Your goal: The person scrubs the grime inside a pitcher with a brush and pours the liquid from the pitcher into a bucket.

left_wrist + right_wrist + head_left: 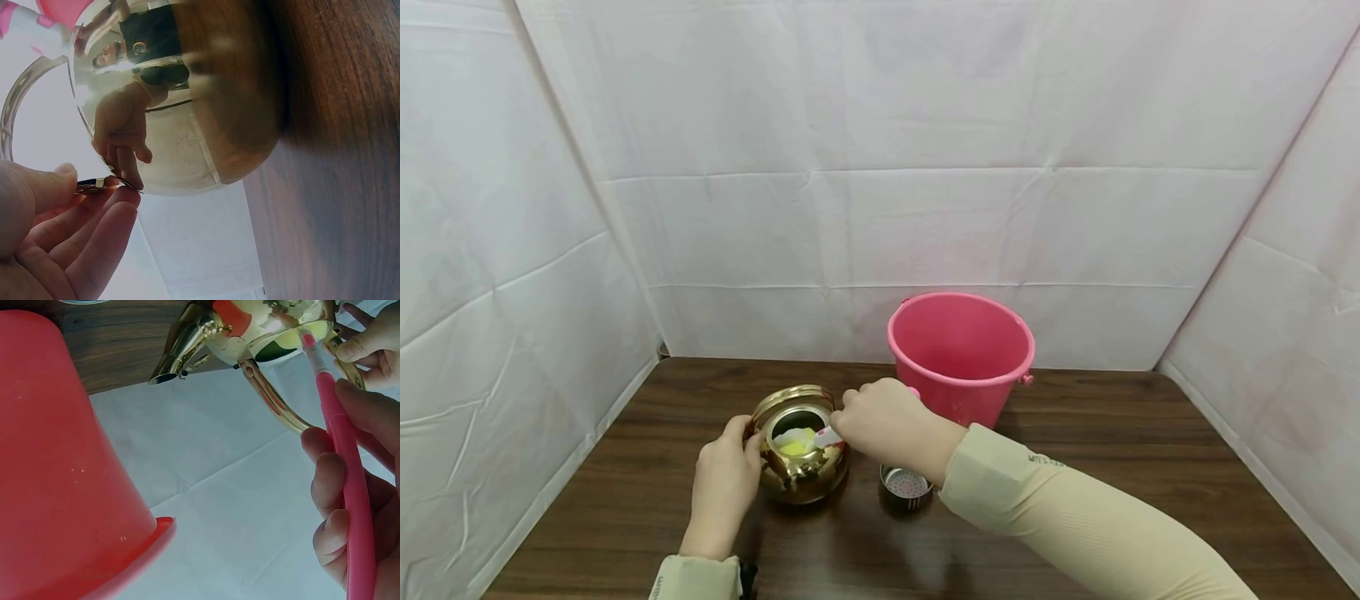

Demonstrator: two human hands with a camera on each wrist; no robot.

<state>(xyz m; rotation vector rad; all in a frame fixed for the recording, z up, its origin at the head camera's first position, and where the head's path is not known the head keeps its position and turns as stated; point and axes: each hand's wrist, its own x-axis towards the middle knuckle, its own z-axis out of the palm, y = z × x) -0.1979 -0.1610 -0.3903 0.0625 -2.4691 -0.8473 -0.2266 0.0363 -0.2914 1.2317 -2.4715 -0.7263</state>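
Observation:
A shiny gold teakettle (pixel 801 482) stands on the table without a lid, its arched handle (pixel 275 400) tipped to the far side of the mouth. With thumb and fingers, my left hand (pixel 724 479) pinches that handle near its base, close against the kettle wall in the left wrist view. My right hand (pixel 891 423) grips the pink handle of a cleaning brush (pixel 350 481), fingers wrapped round it. The brush's white and yellow head (pixel 796 442) sits in the kettle's mouth, its lower part hidden inside. The kettle's spout (pixel 181 347) shows in the right wrist view.
A pink bucket (pixel 958 383) stands behind my right hand. Between the kettle and my right forearm lies a small round metal strainer (pixel 906 483) with a perforated base. White cloth (pixel 850 225) hangs round the dark wooden table (pixel 1075 467) at the back and sides.

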